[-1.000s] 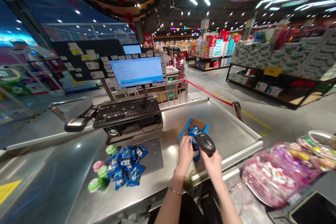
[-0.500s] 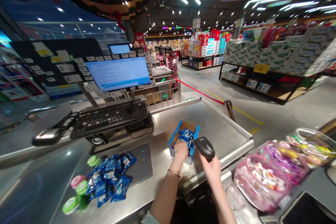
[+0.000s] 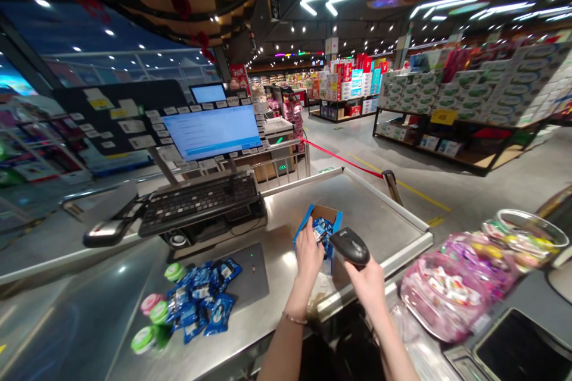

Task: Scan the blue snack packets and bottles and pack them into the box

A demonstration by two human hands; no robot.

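My right hand point(image 3: 367, 283) grips a black handheld barcode scanner point(image 3: 350, 245), its head tilted toward a small blue cardboard box point(image 3: 325, 214) on the steel checkout counter point(image 3: 379, 220). My left hand point(image 3: 308, 247) reaches into that box, fingers closed around a small blue packet point(image 3: 320, 231) among the packets inside. A pile of several blue packets point(image 3: 201, 297) and round green and pink tins point(image 3: 154, 315) lies to the left on the counter.
A black keyboard point(image 3: 201, 196) and a lit monitor point(image 3: 213, 132) stand behind the counter. Clear tubs of wrapped sweets point(image 3: 451, 292) sit at the right. A red barrier tape point(image 3: 344, 159) and stocked shelves point(image 3: 469, 107) line the aisle beyond.
My left hand has gone deeper into the blue box and closed on a packet. The scanner stays beside the box. The view shifted slightly.
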